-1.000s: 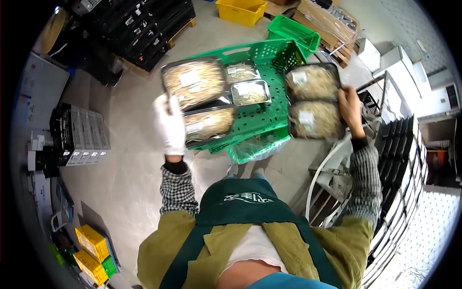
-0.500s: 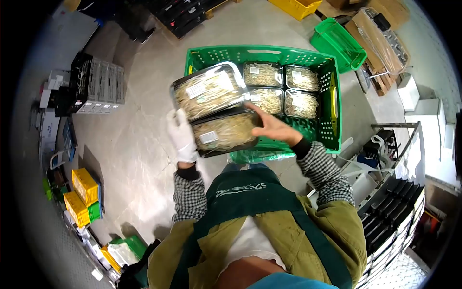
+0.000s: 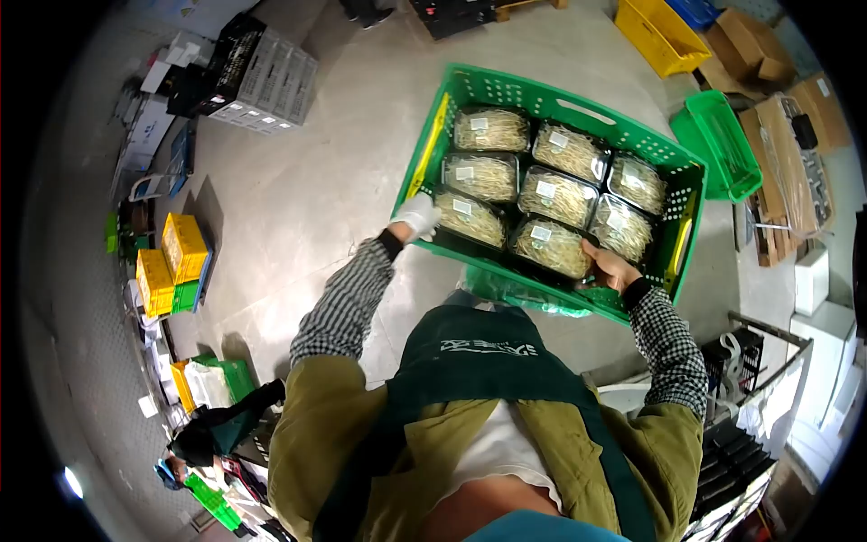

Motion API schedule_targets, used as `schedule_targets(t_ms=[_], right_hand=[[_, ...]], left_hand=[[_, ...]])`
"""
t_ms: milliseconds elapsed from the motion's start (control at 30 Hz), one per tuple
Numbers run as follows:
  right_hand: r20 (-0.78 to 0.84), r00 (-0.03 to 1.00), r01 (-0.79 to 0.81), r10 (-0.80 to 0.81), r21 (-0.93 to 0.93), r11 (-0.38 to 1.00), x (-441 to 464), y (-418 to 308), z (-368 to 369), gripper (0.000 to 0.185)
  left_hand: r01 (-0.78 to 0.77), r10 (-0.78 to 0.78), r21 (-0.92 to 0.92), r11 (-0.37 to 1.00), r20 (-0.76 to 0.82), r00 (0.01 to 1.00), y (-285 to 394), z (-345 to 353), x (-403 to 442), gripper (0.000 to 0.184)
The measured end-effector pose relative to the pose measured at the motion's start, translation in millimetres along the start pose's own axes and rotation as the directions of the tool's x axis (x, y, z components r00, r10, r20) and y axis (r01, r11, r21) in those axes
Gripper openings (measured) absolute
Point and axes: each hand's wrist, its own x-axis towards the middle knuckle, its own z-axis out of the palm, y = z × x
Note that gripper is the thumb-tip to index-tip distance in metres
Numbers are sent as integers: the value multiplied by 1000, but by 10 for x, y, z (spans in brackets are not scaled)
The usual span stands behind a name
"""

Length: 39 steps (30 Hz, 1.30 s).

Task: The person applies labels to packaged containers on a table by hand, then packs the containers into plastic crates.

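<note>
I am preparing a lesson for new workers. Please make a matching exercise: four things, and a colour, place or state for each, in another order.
1. left hand
2. right hand
3. packs
4. apron

A. inside the crate, white-labelled
B. dark green, white-lettered
C. bare, at a pack's corner
D. white-gloved, at the crate's edge

Pairs: 1-D; 2-C; 3-A; 4-B

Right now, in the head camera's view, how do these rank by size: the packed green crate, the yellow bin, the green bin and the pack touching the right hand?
1. packed green crate
2. green bin and yellow bin: too alike to rank
3. pack touching the right hand
</note>
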Motion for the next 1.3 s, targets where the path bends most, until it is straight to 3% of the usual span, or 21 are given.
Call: schedule_targets(t_ms=[67,133,167,333,367,433,500,533,567,600,700,767,800,833,900,933,967,1100,1167,1233,1300], right_hand=[[-168,978,89,-127,-218,972,157,60,12,43],[-178,943,210,-282,-339,917,294,114,12,41],[-137,932,248,-336,-434,866,391,197,-48,40],[91,898,398,-430,-582,709,830,328,-216,34],[-67,964,195,-259,-486,852,649,216,-64,34],[-157,906,-43,-392,-957,285,856,154,-191,52],[-55,848,296,-528,-776,557,1019,336,-378,64],[-137,917,182,-374,-690,700,463,152,163,76],[-28,797,163,-603,-952,260,976,407,-242,75],[-244,831,-90,-500,-946,311,561,206,287,66],[-446,333,35,-831,-874,484,193,383,1061,35],[-307,-48,294,-951,-914,280,-28,642,1436,41],[-513,109,418,-852,-754,508,-358,756,1817,39],[-603,-60,498,-796,-709,499,-504,926,2136,35],[-706,-63,580,-705,-601,550,-790,1498,2610,28],[-731,-106,573,-674,-599,559,-872,1842,2804,27],[-813,-64,665,-579,-467,583,-1130,2141,3179,26],[-953,-282,530,-108,-249,810,-1698,3661,4473,23],[-863,-494,530,106,-203,823,-1898,4477,5193,19],[-720,-613,525,325,-64,849,-2225,4863,5975,18],[-540,-689,528,483,82,845,-2578,5427,6752,18]], left_hand=[[-195,296,542,818,-104,950,-354,341,451,25],[-305,382,539,785,-34,923,-450,392,596,21],[-372,504,725,579,40,863,-672,613,985,21],[-99,250,734,671,-98,963,193,663,489,27],[-111,206,732,672,-41,978,214,704,627,31],[-144,75,684,716,130,989,190,792,1028,43],[-183,151,716,674,109,983,158,811,1106,50],[-158,191,704,693,32,981,185,790,1044,48],[-150,239,694,704,-33,970,230,792,985,47],[-467,524,606,644,95,847,145,570,841,36],[-789,817,417,451,162,553,113,527,895,27],[-712,830,700,55,364,423,580,531,426,20],[-608,938,785,-120,290,189,778,612,152,17],[-511,976,833,-212,202,-77,857,750,-114,15],[-978,992,205,42,107,65,1032,1116,-820,25],[-976,989,-163,144,59,136,1100,1303,-1201,31],[-992,965,-36,117,242,105,1052,1465,-1439,32],[-918,873,-390,-77,418,-251,486,2146,-3092,36],[-867,768,-498,-11,552,-326,156,2459,-3840,31],[-613,653,-774,-160,383,-654,-39,2734,-4271,23],[-698,531,-697,-162,535,-657,-329,2944,-4986,38]])
